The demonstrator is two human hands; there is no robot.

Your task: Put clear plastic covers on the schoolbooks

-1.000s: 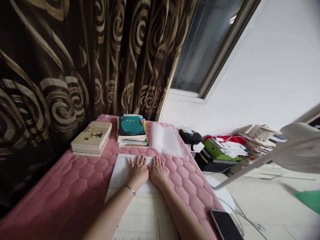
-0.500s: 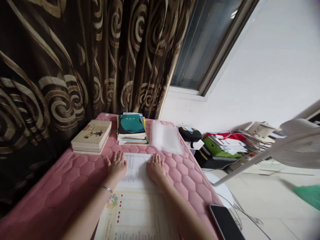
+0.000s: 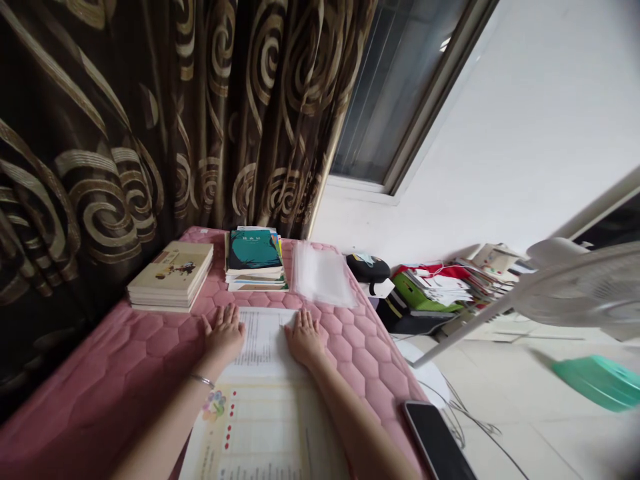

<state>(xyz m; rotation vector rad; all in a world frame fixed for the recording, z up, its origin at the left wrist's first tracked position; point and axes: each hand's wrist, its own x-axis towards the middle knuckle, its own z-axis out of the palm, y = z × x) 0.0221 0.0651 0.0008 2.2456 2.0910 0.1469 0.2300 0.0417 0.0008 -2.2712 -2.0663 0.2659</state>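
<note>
My left hand [image 3: 225,335] lies flat on the left edge of a white printed sheet [image 3: 263,340], its fingers a little apart. On the opposite edge rests my right hand [image 3: 305,337], also flat with fingers stretched forward. Nearer to me is a cream page [image 3: 260,427] with a coloured flower and a column of red dots. Whether sheet and page are joined I cannot tell. Past my hands are a stack of beige books [image 3: 173,277], a pile topped by a teal book [image 3: 254,250], and some translucent plastic sheets [image 3: 323,275].
Everything rests on a pink quilted surface [image 3: 145,347]. A phone [image 3: 437,440] lies at its right edge, a black case [image 3: 369,268] at the far right corner. Right of it stand a white fan [image 3: 585,283], a green stool-like object [image 3: 600,381] and piled papers. A dark curtain [image 3: 210,120] hangs behind.
My view has turned slightly right, so things appear shifted left. Both hands stay flat on the sheet's edges, with no clear movement of the sheet or books.
</note>
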